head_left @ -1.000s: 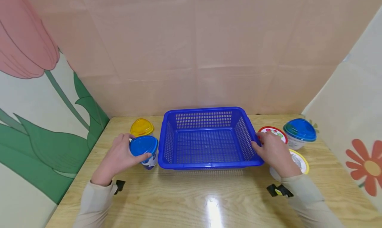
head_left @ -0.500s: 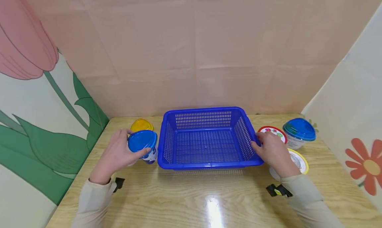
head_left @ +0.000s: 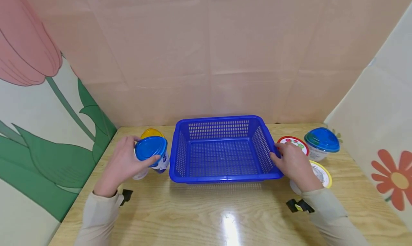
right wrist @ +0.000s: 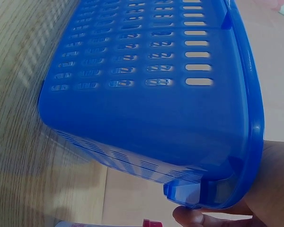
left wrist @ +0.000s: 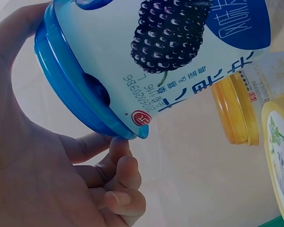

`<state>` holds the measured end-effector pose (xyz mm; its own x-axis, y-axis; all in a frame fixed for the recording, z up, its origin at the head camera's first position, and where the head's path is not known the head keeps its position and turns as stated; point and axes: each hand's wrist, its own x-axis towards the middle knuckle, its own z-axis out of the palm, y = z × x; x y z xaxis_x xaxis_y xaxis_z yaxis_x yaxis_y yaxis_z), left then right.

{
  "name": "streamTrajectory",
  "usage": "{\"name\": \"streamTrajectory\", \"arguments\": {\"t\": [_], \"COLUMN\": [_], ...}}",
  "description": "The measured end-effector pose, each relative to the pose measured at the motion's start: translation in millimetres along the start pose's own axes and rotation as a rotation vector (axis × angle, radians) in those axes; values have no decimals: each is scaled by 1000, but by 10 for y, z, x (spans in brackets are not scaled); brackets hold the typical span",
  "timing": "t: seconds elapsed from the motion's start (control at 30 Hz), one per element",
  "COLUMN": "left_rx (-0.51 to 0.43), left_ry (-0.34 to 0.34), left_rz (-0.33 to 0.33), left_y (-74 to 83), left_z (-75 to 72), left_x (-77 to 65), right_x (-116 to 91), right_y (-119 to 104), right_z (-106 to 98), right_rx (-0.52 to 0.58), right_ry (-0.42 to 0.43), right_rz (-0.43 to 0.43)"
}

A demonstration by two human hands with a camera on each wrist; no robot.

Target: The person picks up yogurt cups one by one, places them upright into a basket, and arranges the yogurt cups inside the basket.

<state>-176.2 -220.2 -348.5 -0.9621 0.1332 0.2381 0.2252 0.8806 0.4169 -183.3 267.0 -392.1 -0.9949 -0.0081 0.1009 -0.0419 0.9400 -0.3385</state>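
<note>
We judge a lifting step in hand: left of centre in the head view, our left hand (head_left: 122, 163) grips the tub (head_left: 152, 153) by its blue lid (left wrist: 66, 78), while our right hand (head_left: 295, 164) holds the basket (head_left: 225, 179) at its right edge. The next move probably calls for a firm pinch (lids can slip). The tub tilts, blackberry print (left wrist: 173, 35) showing.
</note>
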Motion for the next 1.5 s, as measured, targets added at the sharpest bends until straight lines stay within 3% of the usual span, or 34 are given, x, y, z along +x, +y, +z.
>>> {"name": "streamTrajectory", "arguments": {"t": [0.73,1.3,1.5], "left_rx": [-5,-37,-54], "left_ry": [60,73,45], "left_rz": [48,66,51], "left_y": [53,94,122], "left_z": [-160,-189,-222], "left_x": [119,190,224], "right_x": [5,-2,-1], "right_y": [-6,-1,-7], "right_z": [-10,4,13], "right_rx": [5,-9,-13], "right_ry": [4,25,23], "right_rz": [-1,-25,-14]}}
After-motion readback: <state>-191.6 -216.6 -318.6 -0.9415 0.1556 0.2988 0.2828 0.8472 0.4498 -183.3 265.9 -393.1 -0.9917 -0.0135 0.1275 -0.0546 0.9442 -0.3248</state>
